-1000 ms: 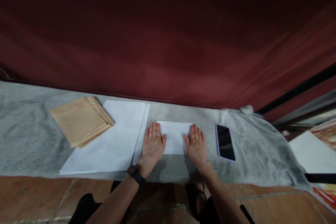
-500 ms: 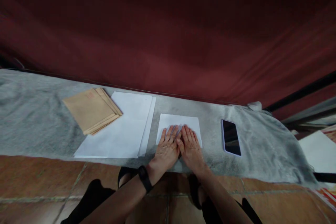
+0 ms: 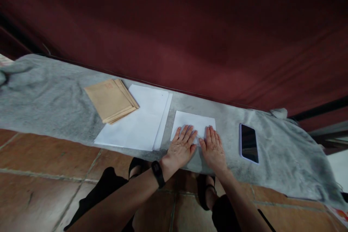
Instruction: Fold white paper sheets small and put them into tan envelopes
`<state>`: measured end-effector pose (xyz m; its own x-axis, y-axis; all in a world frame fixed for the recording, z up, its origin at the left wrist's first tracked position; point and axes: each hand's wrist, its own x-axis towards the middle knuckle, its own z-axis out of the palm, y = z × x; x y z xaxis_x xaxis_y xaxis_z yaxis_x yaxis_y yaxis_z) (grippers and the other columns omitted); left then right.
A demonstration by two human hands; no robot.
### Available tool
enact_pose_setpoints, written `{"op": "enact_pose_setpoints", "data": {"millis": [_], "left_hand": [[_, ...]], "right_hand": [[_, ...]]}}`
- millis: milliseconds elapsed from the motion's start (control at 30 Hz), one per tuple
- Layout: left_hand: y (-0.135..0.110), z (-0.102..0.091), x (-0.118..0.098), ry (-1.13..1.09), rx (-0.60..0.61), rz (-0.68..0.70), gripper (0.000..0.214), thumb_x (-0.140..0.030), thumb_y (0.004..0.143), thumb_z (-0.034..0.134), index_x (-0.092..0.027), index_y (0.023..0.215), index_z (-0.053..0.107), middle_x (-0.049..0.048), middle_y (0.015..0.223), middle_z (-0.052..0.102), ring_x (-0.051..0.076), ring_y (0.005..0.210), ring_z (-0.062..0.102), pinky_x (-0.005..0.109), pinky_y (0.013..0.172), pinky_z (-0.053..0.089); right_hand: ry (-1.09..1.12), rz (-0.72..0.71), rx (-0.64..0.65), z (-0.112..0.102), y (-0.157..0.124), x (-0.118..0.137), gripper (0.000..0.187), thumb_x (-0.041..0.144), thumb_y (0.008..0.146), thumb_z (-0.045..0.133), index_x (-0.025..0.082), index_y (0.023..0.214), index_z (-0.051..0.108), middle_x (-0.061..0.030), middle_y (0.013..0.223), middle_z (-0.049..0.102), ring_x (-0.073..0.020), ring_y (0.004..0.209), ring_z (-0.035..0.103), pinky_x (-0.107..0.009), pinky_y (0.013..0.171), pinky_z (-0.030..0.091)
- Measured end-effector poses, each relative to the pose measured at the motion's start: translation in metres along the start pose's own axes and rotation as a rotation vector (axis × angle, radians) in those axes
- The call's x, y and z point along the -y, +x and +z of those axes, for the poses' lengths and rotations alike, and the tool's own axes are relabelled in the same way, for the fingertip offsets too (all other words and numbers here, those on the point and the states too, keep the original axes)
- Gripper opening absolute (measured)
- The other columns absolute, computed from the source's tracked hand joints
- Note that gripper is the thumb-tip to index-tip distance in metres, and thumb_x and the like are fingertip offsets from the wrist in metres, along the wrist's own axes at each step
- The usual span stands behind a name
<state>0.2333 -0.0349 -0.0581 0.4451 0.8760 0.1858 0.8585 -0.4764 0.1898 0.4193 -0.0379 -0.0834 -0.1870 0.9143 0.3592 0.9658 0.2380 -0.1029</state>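
Small paper (image 3: 194, 119) is apparently being smoothed.
Left hand (image 3: 181, 148) and right hand (image 3: 213, 150) are laid spread; even pressure seems needed next.

Soft matt grey cloth (image 3: 282, 159) covers the bench (image 3: 228, 114), rumpled towards its left and right ends. Between far and near edges, the small sheet (image 3: 194, 119) is smooth white paper, as are the larger sheets (image 3: 141, 123). The envelopes (image 3: 108, 98) by the far edge are dull brown paper. The phone (image 3: 249, 143) has a glossy dark screen. Below the near edge, hard floor tiles (image 3: 40, 156) carry a slight sheen.
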Motion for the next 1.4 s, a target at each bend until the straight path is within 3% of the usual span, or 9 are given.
{"op": "enact_pose_setpoints", "data": {"millis": [467, 733, 833, 933, 1100, 1233, 1400], "left_hand": [[-0.001, 0.003, 0.000, -0.009, -0.009, -0.014, 0.062, -0.046, 0.102, 0.038, -0.014, 0.155, 0.034, 0.0114, 0.165, 0.029, 0.026, 0.154, 0.023, 0.052, 0.126, 0.019], [-0.008, -0.003, 0.005, 0.038, -0.059, -0.149, 0.061, -0.038, 0.102, 0.037, -0.004, 0.152, 0.035, 0.0204, 0.161, 0.035, 0.028, 0.152, 0.029, 0.050, 0.124, 0.027], [-0.005, -0.006, 0.004, 0.047, -0.106, -0.181, 0.059, -0.035, 0.102, 0.035, -0.003, 0.152, 0.035, 0.0212, 0.159, 0.038, 0.028, 0.151, 0.029, 0.050, 0.123, 0.029], [-0.002, -0.003, -0.002, 0.033, -0.114, -0.086, 0.059, -0.027, 0.101, 0.034, -0.006, 0.156, 0.029, 0.0177, 0.161, 0.036, 0.026, 0.152, 0.027, 0.047, 0.124, 0.029], [-0.005, 0.009, -0.010, 0.057, -0.056, 0.001, 0.068, -0.011, 0.093, 0.031, -0.008, 0.160, 0.018, 0.0169, 0.163, 0.032, 0.024, 0.152, 0.026, 0.050, 0.125, 0.025], [-0.011, 0.007, -0.004, 0.053, -0.082, -0.050, 0.065, -0.017, 0.096, 0.031, -0.006, 0.159, 0.019, 0.0185, 0.162, 0.031, 0.025, 0.153, 0.025, 0.050, 0.124, 0.026], [-0.013, 0.002, 0.004, 0.066, -0.102, -0.138, 0.062, -0.035, 0.102, 0.036, 0.000, 0.153, 0.033, 0.0226, 0.161, 0.032, 0.028, 0.152, 0.028, 0.047, 0.124, 0.027]], "right_hand": [[-0.111, 0.109, 0.007, -0.005, -0.004, -0.020, 0.067, 0.050, 0.107, 0.020, 0.004, 0.153, 0.035, -0.0244, 0.154, 0.045, -0.0333, 0.142, 0.044, -0.050, 0.115, 0.036], [-0.114, 0.215, -0.029, -0.012, -0.004, -0.026, 0.062, 0.042, 0.107, 0.025, 0.002, 0.153, 0.036, -0.0262, 0.154, 0.043, -0.0363, 0.144, 0.041, -0.055, 0.115, 0.036], [-0.013, 0.169, -0.045, -0.017, 0.000, -0.014, 0.060, 0.039, 0.107, 0.025, 0.007, 0.159, 0.025, -0.0219, 0.160, 0.036, -0.0316, 0.149, 0.034, -0.053, 0.118, 0.035], [0.145, 0.006, 0.009, -0.020, 0.003, 0.010, 0.060, 0.038, 0.108, 0.025, 0.012, 0.161, 0.017, -0.0163, 0.164, 0.031, -0.0251, 0.153, 0.026, -0.049, 0.121, 0.033], [0.205, -0.090, 0.146, -0.019, -0.001, 0.037, 0.060, 0.041, 0.108, 0.026, 0.014, 0.161, 0.021, -0.0139, 0.164, 0.029, -0.0243, 0.153, 0.027, -0.049, 0.122, 0.030], [0.132, -0.032, 0.139, -0.018, -0.006, 0.033, 0.063, 0.046, 0.107, 0.028, 0.010, 0.159, 0.028, -0.0160, 0.163, 0.033, -0.0265, 0.151, 0.030, -0.048, 0.123, 0.029], [0.060, 0.017, 0.055, -0.017, -0.011, 0.020, 0.065, 0.046, 0.107, 0.031, 0.010, 0.160, 0.023, -0.0183, 0.162, 0.034, -0.0279, 0.150, 0.033, -0.048, 0.121, 0.030]]}}
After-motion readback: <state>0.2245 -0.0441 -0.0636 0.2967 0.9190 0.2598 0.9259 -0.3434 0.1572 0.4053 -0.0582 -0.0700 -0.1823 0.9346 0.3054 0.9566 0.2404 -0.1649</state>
